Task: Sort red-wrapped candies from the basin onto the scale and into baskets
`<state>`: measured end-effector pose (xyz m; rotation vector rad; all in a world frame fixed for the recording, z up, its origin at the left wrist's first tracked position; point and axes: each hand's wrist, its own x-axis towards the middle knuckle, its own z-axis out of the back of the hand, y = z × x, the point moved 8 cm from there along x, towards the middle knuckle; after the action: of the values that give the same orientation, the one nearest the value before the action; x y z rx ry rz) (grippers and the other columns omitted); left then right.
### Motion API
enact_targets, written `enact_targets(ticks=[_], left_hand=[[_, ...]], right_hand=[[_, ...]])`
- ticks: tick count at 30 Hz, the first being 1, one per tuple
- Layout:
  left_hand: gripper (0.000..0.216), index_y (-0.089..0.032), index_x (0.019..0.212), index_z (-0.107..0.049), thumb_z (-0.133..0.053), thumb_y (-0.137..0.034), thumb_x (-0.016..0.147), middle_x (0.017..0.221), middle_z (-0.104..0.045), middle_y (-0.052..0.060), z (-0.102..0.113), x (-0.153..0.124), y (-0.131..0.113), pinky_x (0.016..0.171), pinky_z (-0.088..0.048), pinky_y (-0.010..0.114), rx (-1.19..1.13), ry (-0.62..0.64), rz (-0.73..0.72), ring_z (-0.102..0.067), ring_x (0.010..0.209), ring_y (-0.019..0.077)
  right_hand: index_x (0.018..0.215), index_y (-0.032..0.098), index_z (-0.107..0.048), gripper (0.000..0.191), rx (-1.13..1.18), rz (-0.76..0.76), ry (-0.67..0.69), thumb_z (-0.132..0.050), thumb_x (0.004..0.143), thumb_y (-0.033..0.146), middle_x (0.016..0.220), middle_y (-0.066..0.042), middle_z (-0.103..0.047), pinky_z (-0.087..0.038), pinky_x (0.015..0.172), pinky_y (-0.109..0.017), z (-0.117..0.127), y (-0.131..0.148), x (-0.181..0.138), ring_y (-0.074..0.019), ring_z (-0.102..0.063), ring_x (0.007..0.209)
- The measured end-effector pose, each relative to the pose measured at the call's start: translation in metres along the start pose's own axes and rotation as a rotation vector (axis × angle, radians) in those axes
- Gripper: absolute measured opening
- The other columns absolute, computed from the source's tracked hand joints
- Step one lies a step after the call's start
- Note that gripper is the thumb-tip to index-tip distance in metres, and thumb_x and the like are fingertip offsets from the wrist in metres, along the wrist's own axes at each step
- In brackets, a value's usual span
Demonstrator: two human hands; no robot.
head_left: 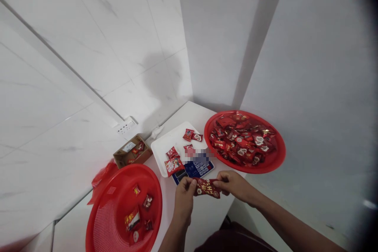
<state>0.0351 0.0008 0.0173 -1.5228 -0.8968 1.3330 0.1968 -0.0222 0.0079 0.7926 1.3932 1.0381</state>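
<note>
Between my two hands is a dark red snack packet (207, 188) with gold characters and white flower-like prints. My left hand (184, 197) pinches its left end, and my right hand (232, 184) pinches the right end. Just beyond the packet stands a white weighing scale with a blue keypad panel (198, 167). On its white tray (159, 147) lie several small red packets (174, 165), some near the left front and a pair (192, 135) at the back right.
A red basket (279, 159) heaped with red-wrapped packets stands at the right by the wall. Another red basket (99, 208) at the lower left holds several packets. Behind it are a small cardboard box (119, 159) and a red plastic bag (103, 177). A socket (126, 126) is on the wall.
</note>
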Motion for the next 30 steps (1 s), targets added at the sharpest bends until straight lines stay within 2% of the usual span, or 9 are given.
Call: enact_targets(ticks=[5,12,18,21,24,30], left_hand=[[0.03,-0.017,0.061,-0.053,-0.063,-0.045,0.067,0.055,-0.048,-0.004,0.004,0.0,-0.001,0.054,-0.032,0.022,-0.014,-0.048,-0.028,-0.04,0.054,0.0094],[0.028,-0.016,0.064,-0.057,-0.063,-0.043,0.068,0.056,-0.05,-0.004,0.01,0.004,0.0,0.053,-0.033,0.022,0.005,-0.038,-0.012,-0.042,0.054,0.0091],[0.028,-0.015,0.068,-0.06,-0.069,-0.041,0.063,0.062,-0.061,-0.001,0.015,0.006,0.009,0.06,-0.042,0.024,-0.133,-0.046,0.065,-0.053,0.059,0.0111],[0.028,-0.015,0.069,-0.061,-0.073,-0.039,0.058,0.069,-0.065,0.001,0.025,0.012,0.014,0.065,-0.046,0.026,-0.288,-0.099,0.117,-0.058,0.064,0.0124],[0.026,-0.015,0.067,-0.06,-0.077,-0.03,0.054,0.07,-0.065,0.001,0.042,0.018,0.016,0.063,-0.049,0.025,-0.413,-0.203,0.138,-0.06,0.063,0.0115],[0.014,-0.017,0.067,-0.061,-0.072,-0.018,0.059,0.07,-0.065,0.0,0.076,0.03,0.016,0.067,-0.051,0.024,-0.474,-0.341,0.112,-0.061,0.064,0.0107]], right_hand=[[0.056,0.019,-0.052,0.026,-0.024,0.025,-0.048,-0.06,0.065,0.041,0.047,0.004,-0.053,-0.032,0.045,-0.022,0.001,0.001,0.004,-0.0095,-0.045,0.045],[0.058,0.018,-0.053,0.029,0.034,0.011,-0.019,-0.06,0.064,0.045,0.048,0.003,-0.053,-0.032,0.046,-0.023,-0.006,0.003,0.008,-0.0091,-0.043,0.045],[0.064,0.017,-0.056,0.031,0.103,-0.026,-0.024,-0.058,0.066,0.048,0.058,0.001,-0.057,-0.038,0.052,-0.024,0.0,-0.004,0.005,-0.0101,-0.049,0.053],[0.067,0.017,-0.056,0.031,0.109,-0.042,-0.067,-0.059,0.065,0.047,0.063,0.001,-0.058,-0.04,0.055,-0.025,0.01,-0.01,0.004,-0.0106,-0.051,0.056],[0.069,0.017,-0.056,0.03,0.112,-0.062,-0.109,-0.06,0.063,0.046,0.064,0.001,-0.057,-0.042,0.058,-0.026,0.022,-0.017,0.004,-0.0112,-0.051,0.058],[0.073,0.016,-0.058,0.029,0.048,-0.057,-0.2,-0.059,0.061,0.042,0.064,0.0,-0.057,-0.041,0.057,-0.027,0.048,-0.028,0.006,-0.0119,-0.049,0.057]])
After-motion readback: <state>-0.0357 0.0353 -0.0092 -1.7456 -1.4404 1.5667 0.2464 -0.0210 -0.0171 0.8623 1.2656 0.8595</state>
